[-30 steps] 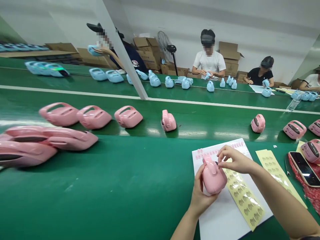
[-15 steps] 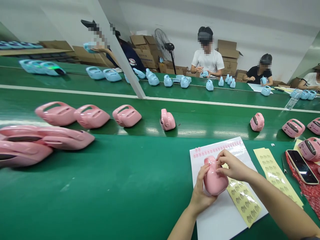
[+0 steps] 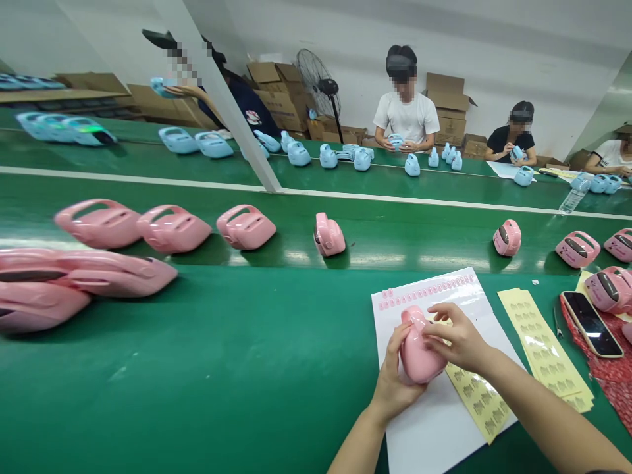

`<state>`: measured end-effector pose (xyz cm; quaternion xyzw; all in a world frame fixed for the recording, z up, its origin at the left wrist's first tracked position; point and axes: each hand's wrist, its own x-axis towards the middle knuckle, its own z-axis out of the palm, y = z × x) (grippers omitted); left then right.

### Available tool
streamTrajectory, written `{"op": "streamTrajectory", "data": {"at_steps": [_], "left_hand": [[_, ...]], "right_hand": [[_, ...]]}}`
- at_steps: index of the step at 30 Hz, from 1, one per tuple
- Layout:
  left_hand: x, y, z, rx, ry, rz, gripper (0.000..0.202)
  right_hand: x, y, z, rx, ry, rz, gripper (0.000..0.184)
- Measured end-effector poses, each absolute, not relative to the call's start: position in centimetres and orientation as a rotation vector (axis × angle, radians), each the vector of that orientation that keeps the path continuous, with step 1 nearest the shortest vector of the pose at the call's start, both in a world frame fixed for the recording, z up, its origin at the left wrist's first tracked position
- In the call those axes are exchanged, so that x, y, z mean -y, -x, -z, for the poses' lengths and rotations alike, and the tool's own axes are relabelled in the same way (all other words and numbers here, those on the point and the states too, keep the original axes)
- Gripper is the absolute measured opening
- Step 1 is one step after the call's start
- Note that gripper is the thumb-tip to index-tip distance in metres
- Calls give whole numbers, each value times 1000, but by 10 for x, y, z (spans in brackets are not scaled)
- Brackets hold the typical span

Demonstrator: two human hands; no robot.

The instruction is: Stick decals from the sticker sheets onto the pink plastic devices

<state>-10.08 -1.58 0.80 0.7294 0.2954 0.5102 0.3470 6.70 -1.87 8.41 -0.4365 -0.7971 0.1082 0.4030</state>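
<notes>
My left hand [image 3: 399, 380] is wrapped round the lower left side of a glossy pink plastic housing [image 3: 421, 359] with a loop handle on top. The housing is held tilted over a white sheet [image 3: 419, 434]. Against its upper right side rests my right hand [image 3: 457, 339], fingers apart and fingertips on or close to the surface; whether they hold a small sticker cannot be made out. Partly beneath the right hand lies a yellow sticker sheet [image 3: 481, 405] with grey printed marks. Rows of small pink pieces [image 3: 427, 293] line the white sheet's top edge.
More pink housings [image 3: 247, 227] stand along the green bench, several bunched at left [image 3: 113, 273]. At right are yellow sticker sheets [image 3: 543, 349], a phone [image 3: 592, 322] on red wrap, and tweezers [image 3: 558, 322]. Co-workers [image 3: 405, 118] handle blue housings across a white divider [image 3: 345, 197].
My right hand's fingers have spread from a pinch at the housing's side, index finger lifting away. My left hand keeps its hold. The whole view has shifted slightly.
</notes>
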Motion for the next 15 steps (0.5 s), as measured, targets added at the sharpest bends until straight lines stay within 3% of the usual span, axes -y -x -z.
{"op": "streamTrajectory", "data": {"at_steps": [4,7,15], "left_hand": [[17,102,-10,-756,-1936,-1299,83],[18,102,-11,-731,-2002,-1310,82],[19,98,-15,-691,-2165,-1382,75]], "right_hand": [[24,-62,-78,1886,1198,-372,34],[19,-58,-79,1739,1327,-584,41],[7,-59,-91,1399,1421,-905,20]]}}
